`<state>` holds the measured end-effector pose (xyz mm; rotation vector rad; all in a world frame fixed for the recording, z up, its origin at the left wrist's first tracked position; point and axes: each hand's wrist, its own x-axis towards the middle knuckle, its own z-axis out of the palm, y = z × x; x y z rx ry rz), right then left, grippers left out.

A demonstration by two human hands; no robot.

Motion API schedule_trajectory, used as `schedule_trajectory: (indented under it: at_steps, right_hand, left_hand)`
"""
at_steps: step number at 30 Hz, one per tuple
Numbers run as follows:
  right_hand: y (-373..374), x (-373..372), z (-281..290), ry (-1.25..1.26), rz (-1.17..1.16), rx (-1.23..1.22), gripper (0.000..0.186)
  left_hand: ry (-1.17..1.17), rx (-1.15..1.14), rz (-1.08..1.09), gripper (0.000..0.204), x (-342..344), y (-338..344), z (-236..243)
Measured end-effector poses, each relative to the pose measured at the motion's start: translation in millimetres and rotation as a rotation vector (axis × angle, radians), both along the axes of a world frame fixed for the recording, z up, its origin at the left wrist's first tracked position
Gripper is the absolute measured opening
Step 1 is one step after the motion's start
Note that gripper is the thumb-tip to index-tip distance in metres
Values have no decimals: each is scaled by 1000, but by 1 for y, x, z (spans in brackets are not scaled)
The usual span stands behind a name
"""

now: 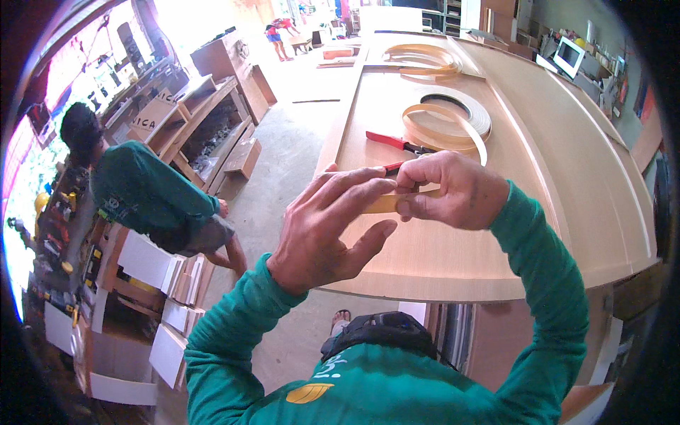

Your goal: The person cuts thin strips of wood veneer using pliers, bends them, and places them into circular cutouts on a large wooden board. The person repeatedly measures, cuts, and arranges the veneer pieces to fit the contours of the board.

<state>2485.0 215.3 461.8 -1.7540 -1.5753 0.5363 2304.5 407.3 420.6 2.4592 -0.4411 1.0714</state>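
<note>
My right hand point(453, 190) pinches a short piece of tan, wood-coloured edge banding point(382, 204) between thumb and fingers, above the near part of a large wood-veneer panel point(453, 273). Beside it, my left hand point(329, 223) has its fingers stretched out and its thumb apart. Its fingertips reach the strip's other side; whether they touch it I cannot tell. Just beyond my hands lie red-handled snips point(386, 139), partly covered by my right hand. A roll of edge banding point(480, 117) rests behind them, a loose loop standing out from it.
Farther along the panel lies another coil of banding point(453, 65). To my left a person in a green shirt point(145, 185) stands at a cluttered workbench point(191, 117). Cut boards point(170, 354) stand low at the left. Another person point(278, 37) bends over in the far background.
</note>
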Motion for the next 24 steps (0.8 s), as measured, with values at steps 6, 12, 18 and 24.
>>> schedule_trajectory:
  at_steps: [6, 12, 18, 24]
  right_hand:
    - [7, -23, -32, -934, -127, 532, 17]
    - [8, -26, -60, -1158, -196, 684, 12]
    - [7, -21, -78, -1190, -204, 737, 15]
    - [13, -18, -82, -1172, -234, 729, 15]
  left_hand:
    - [713, -248, -7, 39, -8, 25, 32]
    - [1044, -636, -148, 56, 7, 37, 24]
    - [1039, -736, -136, 46, 11, 33, 13]
    - [1074, -864, -217, 39, 16, 31, 7]
